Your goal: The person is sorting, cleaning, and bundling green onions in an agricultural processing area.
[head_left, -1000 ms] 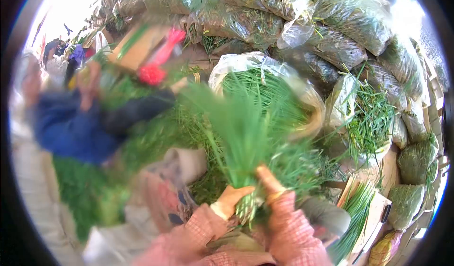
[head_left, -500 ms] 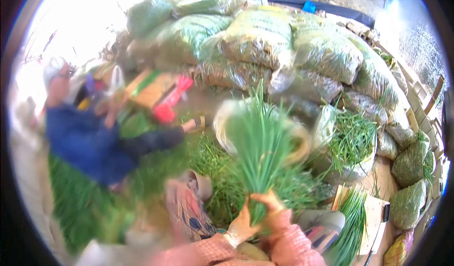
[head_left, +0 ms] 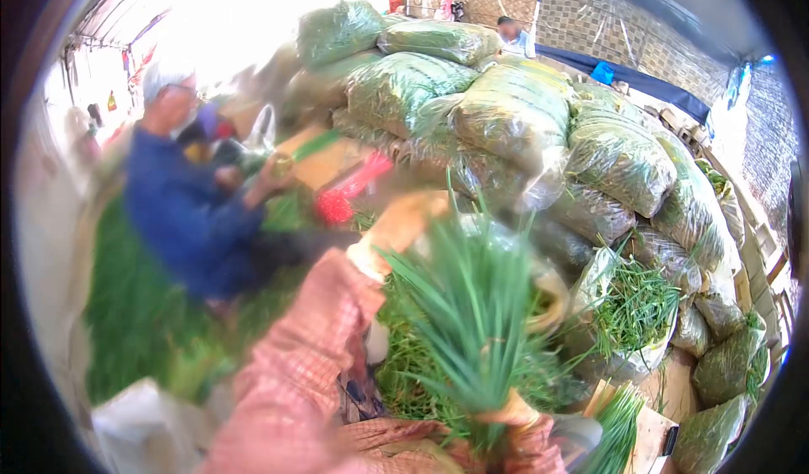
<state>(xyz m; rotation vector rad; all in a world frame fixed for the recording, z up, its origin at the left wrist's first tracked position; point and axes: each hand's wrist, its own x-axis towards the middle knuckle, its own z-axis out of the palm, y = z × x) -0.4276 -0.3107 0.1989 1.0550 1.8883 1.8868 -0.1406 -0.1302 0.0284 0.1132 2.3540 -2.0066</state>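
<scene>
A bundle of long green leafy stalks (head_left: 476,305) stands fanned out upward in front of me. My right hand (head_left: 510,411) is wrapped round its lower end. My left hand (head_left: 409,221) is raised at the bundle's upper left, blurred by motion; its fingers are smeared, and whether they touch the leaves cannot be made out. Loose green stalks (head_left: 413,373) lie beneath and around the bundle. More long stalks (head_left: 618,432) rest on a wooden board (head_left: 653,440) at the lower right.
A person in dark blue (head_left: 185,213) sits at the left beside a low wooden board (head_left: 324,158) and a red bag (head_left: 350,189). Stuffed plastic sacks (head_left: 514,112) are piled ahead. An open sack of greens (head_left: 636,305) stands at the right. Another person (head_left: 514,36) is behind the pile.
My left hand has left the bundle's base and moved up and left. My right hand still holds the base, now lower and further right. The camera view has shifted.
</scene>
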